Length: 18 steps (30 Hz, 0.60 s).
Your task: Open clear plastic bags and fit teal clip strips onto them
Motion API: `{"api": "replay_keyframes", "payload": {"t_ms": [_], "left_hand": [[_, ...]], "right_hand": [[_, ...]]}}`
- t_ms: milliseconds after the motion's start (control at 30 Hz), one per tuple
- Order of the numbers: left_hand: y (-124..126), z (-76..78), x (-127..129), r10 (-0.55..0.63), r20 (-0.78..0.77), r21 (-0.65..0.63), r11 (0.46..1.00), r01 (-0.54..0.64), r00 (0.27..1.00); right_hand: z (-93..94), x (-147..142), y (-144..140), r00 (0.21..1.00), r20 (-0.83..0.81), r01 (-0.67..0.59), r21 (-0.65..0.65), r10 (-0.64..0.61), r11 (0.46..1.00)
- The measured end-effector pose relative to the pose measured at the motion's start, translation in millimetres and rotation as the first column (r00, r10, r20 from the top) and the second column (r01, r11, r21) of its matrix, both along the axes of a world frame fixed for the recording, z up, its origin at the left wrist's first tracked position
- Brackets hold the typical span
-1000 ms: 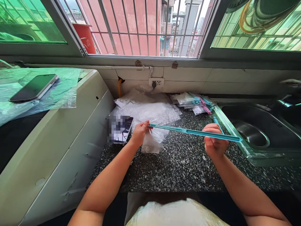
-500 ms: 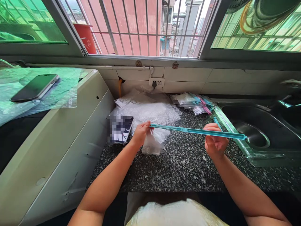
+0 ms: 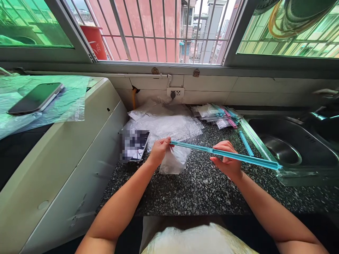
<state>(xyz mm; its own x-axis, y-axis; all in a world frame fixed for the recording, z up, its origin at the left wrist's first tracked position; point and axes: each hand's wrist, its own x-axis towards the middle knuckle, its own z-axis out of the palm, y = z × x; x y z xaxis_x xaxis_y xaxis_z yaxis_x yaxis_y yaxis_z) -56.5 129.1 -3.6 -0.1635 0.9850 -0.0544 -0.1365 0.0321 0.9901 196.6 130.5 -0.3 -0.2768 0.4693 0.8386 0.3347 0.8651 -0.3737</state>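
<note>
Left hand (image 3: 158,152): pinched on one end of a long teal sealing strip (image 3: 225,154) and a clear bag (image 3: 173,160). Right hand (image 3: 227,163): closed around the strip's middle, so it is held level above the speckled worktop (image 3: 201,190). Beyond: bag pile (image 3: 164,121), packaged strips (image 3: 218,114), sink (image 3: 286,148).

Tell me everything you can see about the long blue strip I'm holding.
The long blue strip is a thin, straight, translucent teal bar, plastic by its look. It is held above the speckled counter, sloping down to the right. The left hand pinches its left end together with a clear plastic bag; the right hand grips near its middle. Its free right end reaches the sink rim.
</note>
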Motion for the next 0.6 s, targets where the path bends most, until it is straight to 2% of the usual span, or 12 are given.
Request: {"api": "replay_keyframes", "payload": {"t_ms": [367, 600], "left_hand": [[-2.8, 1.8, 3.6, -0.023, -0.025, 0.038, 0.999, 0.024, 0.999], [-2.2, 3.2, 2.2, -0.017, -0.014, 0.026, 1.000, 0.017, 1.000]], "right_hand": [[3.6, -2.7, -2.2, 0.994, 0.110, -0.001, -0.005, 0.002, 1.000], [1.7, -0.6, 1.9, 0.982, 0.185, 0.022, 0.042, -0.030, 0.999]]}}
